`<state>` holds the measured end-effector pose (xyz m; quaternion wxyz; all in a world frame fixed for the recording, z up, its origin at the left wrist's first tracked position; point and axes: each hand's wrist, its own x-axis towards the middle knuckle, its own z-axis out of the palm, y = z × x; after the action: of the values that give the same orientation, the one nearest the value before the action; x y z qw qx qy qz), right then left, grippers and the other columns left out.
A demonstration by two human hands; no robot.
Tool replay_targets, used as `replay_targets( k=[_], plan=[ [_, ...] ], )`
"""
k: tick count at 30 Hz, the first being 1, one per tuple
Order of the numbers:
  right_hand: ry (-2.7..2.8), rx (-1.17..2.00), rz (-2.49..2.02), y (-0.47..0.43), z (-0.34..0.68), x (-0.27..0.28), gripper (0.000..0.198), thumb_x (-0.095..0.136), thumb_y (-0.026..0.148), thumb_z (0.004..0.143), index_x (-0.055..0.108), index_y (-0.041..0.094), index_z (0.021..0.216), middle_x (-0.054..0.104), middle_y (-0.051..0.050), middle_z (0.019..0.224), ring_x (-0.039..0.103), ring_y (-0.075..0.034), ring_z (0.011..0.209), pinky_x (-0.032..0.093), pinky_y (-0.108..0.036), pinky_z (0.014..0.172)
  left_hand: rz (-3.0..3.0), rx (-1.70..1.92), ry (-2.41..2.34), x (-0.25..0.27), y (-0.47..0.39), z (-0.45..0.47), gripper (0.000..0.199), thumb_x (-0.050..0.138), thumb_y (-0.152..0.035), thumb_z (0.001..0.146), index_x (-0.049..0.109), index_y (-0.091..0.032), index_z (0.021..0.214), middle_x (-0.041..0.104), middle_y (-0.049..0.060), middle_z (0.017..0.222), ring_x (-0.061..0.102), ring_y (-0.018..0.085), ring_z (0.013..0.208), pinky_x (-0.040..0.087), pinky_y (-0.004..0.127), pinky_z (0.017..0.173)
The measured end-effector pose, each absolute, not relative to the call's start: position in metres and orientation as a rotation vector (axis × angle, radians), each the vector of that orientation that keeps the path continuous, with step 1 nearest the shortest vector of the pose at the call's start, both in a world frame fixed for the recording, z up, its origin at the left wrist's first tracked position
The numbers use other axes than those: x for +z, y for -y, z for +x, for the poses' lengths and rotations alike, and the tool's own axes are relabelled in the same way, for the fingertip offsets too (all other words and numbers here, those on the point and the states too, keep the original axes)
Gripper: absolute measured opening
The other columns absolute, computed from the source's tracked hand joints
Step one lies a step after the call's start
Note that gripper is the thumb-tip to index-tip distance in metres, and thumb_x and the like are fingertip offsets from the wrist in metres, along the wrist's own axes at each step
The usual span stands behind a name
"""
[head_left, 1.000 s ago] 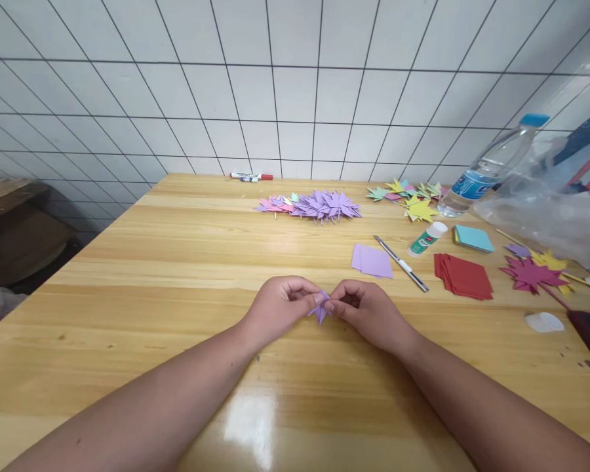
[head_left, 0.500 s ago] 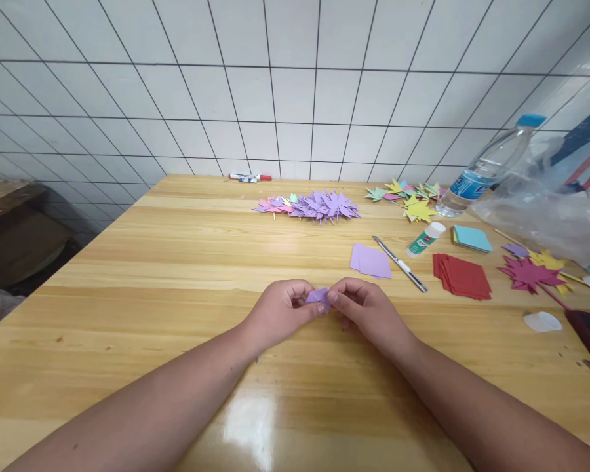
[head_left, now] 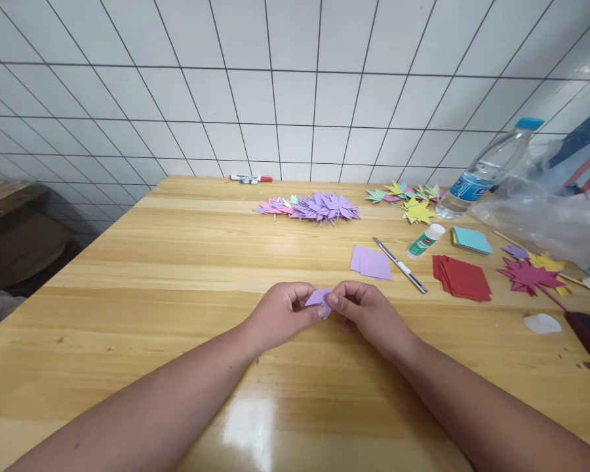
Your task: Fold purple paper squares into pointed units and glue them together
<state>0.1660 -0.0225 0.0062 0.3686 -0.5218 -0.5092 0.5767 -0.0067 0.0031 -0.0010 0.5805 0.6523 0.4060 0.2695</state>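
Between my two hands is a small folded piece of purple paper (head_left: pixel 318 298), held just above the wooden table. My left hand (head_left: pixel 286 313) pinches its left and lower part, thumb in front. The thumb and fingers of my right hand (head_left: pixel 361 307) close on its right edge. Parts of the paper are hidden behind my fingers. Just beyond my right hand lie flat purple paper squares (head_left: pixel 375 263), and a utility knife (head_left: pixel 400 265) rests beside them.
Purple paper leaves (head_left: pixel 325 207) are piled farther back. To the right are red paper squares (head_left: pixel 465 278), a glue stick (head_left: pixel 425 240), blue paper squares (head_left: pixel 472 240), a magenta paper leaf (head_left: pixel 528 275), a white cap (head_left: pixel 542 323) and a water bottle (head_left: pixel 491 170). A marker (head_left: pixel 250 178) lies near the tiled wall.
The purple paper has turned slightly between my fingers, so more of its flat face shows. Both hands stay in nearly the same place, still gripping it.
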Motion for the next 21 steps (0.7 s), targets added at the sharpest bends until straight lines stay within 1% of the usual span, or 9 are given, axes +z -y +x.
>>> replay_targets(
  k=[3,5,7,9,12,15,18,20,21],
  plan=[
    [1.293,1.492,-1.327,0.0219,0.1673,0.0064,0.033,0.063,0.047,0.072,0.054,0.016,0.066,0.050,0.003,0.060,0.042,-0.007,0.048,0.039,-0.021,0.044,1.489,0.642,-0.907,-0.0001,-0.0043,-0.0083,0.023,0.061,-0.036,0.074,0.063,-0.013,0.077,0.061,0.002,0.069,0.054,0.013,0.063,0.042,0.023,0.058],
    [1.283,1.506,-1.321,0.0217,0.1681,0.0067,0.033,0.063,0.047,0.072,0.053,0.016,0.066,0.052,0.002,0.061,0.042,-0.007,0.048,0.039,-0.020,0.044,1.453,0.730,-0.862,0.0010,-0.0048,-0.0109,0.022,0.058,-0.032,0.077,0.061,-0.014,0.090,0.063,0.005,0.080,0.057,0.014,0.071,0.045,0.025,0.065],
    [1.265,1.527,-1.324,0.0213,0.1690,0.0070,0.033,0.063,0.047,0.072,0.053,0.016,0.066,0.053,0.002,0.061,0.042,-0.007,0.048,0.038,-0.020,0.044,1.450,0.879,-0.812,0.0012,-0.0047,-0.0139,0.026,0.053,-0.024,0.079,0.057,-0.016,0.103,0.062,0.008,0.095,0.058,0.018,0.087,0.047,0.027,0.073],
    [1.226,1.546,-1.327,0.0207,0.1704,0.0071,0.033,0.063,0.046,0.073,0.053,0.016,0.065,0.052,0.003,0.059,0.042,-0.007,0.046,0.038,-0.020,0.044,1.525,0.988,-0.773,0.0002,-0.0040,-0.0158,0.034,0.049,-0.013,0.075,0.056,-0.019,0.107,0.059,0.008,0.107,0.054,0.021,0.102,0.047,0.029,0.080],
    [1.164,1.590,-1.300,0.0193,0.1731,0.0076,0.033,0.063,0.046,0.073,0.052,0.016,0.063,0.047,0.004,0.053,0.039,-0.006,0.044,0.034,-0.018,0.041,1.737,1.034,-0.828,-0.0009,-0.0028,-0.0148,0.048,0.046,-0.003,0.067,0.057,-0.022,0.110,0.056,0.007,0.116,0.051,0.020,0.109,0.047,0.030,0.083],
    [1.185,1.661,-1.265,0.0187,0.1748,0.0090,0.034,0.065,0.045,0.071,0.053,0.015,0.062,0.045,0.005,0.051,0.038,-0.005,0.044,0.030,-0.017,0.039,1.968,0.970,-0.857,0.0005,-0.0021,-0.0121,0.047,0.049,-0.004,0.068,0.062,-0.025,0.108,0.058,0.005,0.117,0.052,0.020,0.110,0.043,0.034,0.093],
    [1.247,1.690,-1.255,0.0202,0.1739,0.0101,0.033,0.065,0.045,0.070,0.053,0.015,0.062,0.046,0.004,0.052,0.039,-0.006,0.045,0.032,-0.017,0.040,2.010,0.968,-0.806,0.0023,-0.0026,-0.0112,0.031,0.055,-0.009,0.072,0.069,-0.024,0.095,0.067,0.004,0.103,0.057,0.020,0.103,0.042,0.036,0.095],
    [1.263,1.616,-1.265,0.0220,0.1723,0.0099,0.029,0.061,0.045,0.074,0.055,0.016,0.070,0.047,0.004,0.056,0.039,-0.006,0.045,0.033,-0.018,0.040,1.884,0.997,-0.853,0.0024,-0.0039,-0.0113,0.018,0.058,-0.016,0.076,0.070,-0.022,0.087,0.069,0.005,0.095,0.060,0.019,0.098,0.044,0.035,0.093],
    [1.272,1.539,-1.270,0.0230,0.1716,0.0097,0.026,0.058,0.044,0.077,0.057,0.018,0.076,0.048,0.004,0.060,0.039,-0.006,0.045,0.034,-0.018,0.040,1.799,0.996,-0.893,0.0021,-0.0047,-0.0112,0.013,0.059,-0.020,0.077,0.070,-0.020,0.085,0.070,0.006,0.094,0.061,0.019,0.096,0.045,0.034,0.092]
  ],
)
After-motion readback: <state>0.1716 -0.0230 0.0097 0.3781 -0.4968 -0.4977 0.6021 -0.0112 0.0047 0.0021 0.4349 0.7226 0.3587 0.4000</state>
